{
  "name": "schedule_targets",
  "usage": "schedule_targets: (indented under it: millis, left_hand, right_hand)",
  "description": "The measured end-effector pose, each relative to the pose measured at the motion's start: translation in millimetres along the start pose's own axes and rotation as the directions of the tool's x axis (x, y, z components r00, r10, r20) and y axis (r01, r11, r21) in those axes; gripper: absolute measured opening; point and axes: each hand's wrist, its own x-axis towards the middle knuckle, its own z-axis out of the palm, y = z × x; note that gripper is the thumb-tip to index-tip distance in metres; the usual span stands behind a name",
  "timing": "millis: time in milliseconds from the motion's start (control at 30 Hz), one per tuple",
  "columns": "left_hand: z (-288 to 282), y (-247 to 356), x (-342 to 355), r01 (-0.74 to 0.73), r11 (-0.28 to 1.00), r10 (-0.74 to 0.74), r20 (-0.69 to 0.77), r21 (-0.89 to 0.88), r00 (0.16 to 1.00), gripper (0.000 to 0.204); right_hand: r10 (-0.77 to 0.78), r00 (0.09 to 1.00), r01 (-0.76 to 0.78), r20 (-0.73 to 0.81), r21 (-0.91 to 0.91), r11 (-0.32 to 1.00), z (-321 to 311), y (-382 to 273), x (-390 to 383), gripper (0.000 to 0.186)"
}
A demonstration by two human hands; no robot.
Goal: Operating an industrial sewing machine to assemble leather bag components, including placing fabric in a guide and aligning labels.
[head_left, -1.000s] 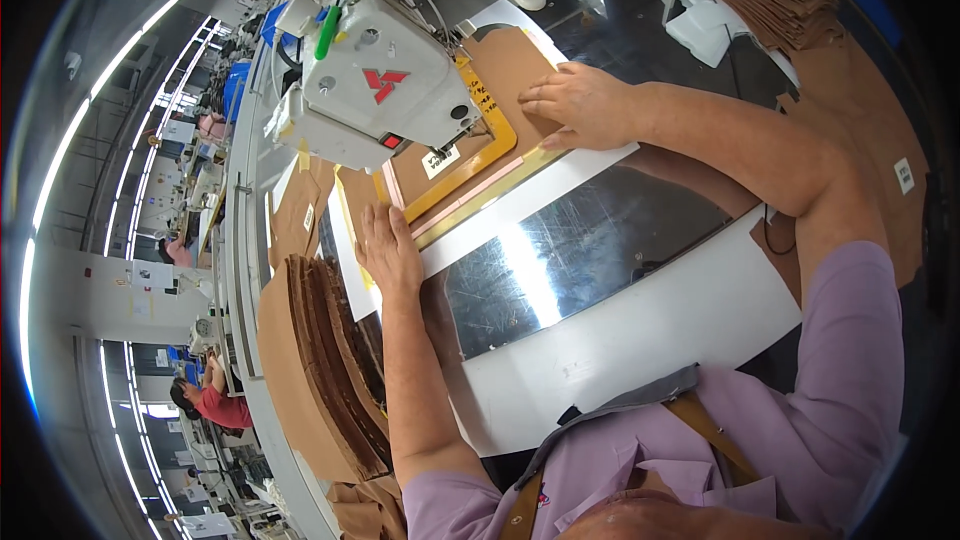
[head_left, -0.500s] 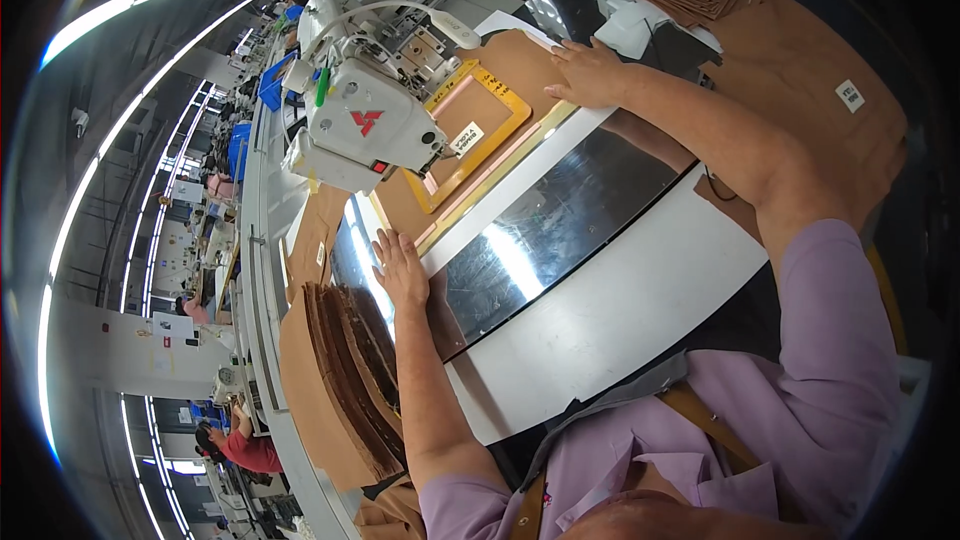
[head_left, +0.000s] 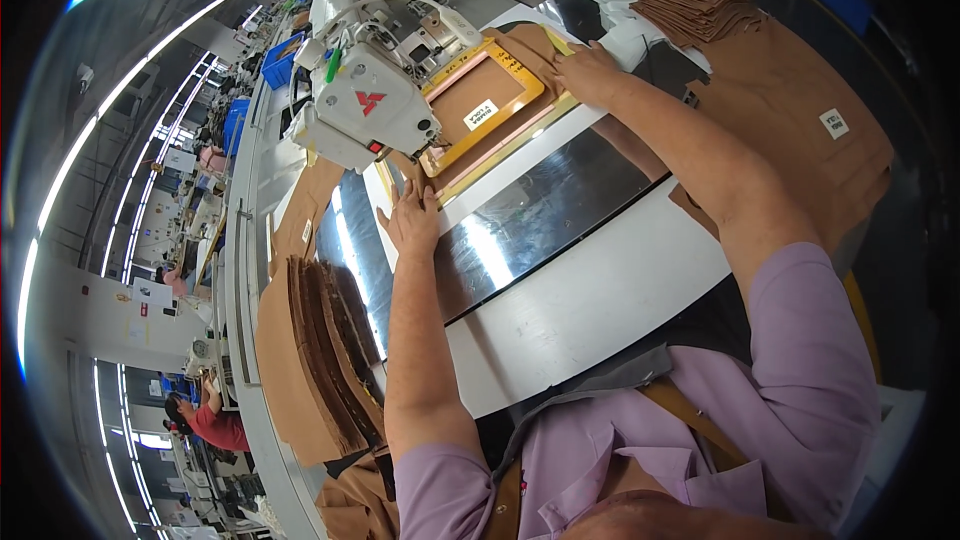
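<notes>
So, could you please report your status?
Left hand at left end of brown panel, right hand at right. Yellow frame on panel. Machine head partly hides frame.

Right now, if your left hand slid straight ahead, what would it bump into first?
The left hand would probably meet the white sewing machine head first, though depth is unclear.

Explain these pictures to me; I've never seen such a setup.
No robot here: a wide fisheye camera worn on the head looks down at the work, bending straight edges. A white machine, probably for sewing, stands over a yellow frame with brown material inside. The wearer's left hand lies with fingers spread near the frame's lower left corner; the right hand is beyond its right side, its grip unclear. A shiny dark plate lies nearer the wearer, with stacked brown pieces to its left.
</notes>
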Motion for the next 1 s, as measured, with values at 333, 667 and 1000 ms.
schedule_targets:
  millis: [333, 667, 1000]
  left_hand:
    - [-72, 12, -47, -0.352, 0.813, 0.318, 0.153, 0.464, 0.936, 0.023]
    - [-102, 18, -154, -0.307, 0.914, 0.334, -0.063, 0.267, 0.94, 0.01]
    - [-81, 55, -233, -0.408, 0.912, 0.405, -0.056, -0.053, 0.913, 0.063]
  right_hand:
    - [-0.082, 0.995, 0.081, -0.056, -0.016, 0.997, -30, 2, -40, 0.031]
    - [-0.029, 0.992, 0.009, 0.125, 0.161, 0.987, -118, 31, -144, 0.041]
    - [0.128, 0.992, -0.112, -0.02, 0.352, 0.929, -75, 43, -189, 0.065]
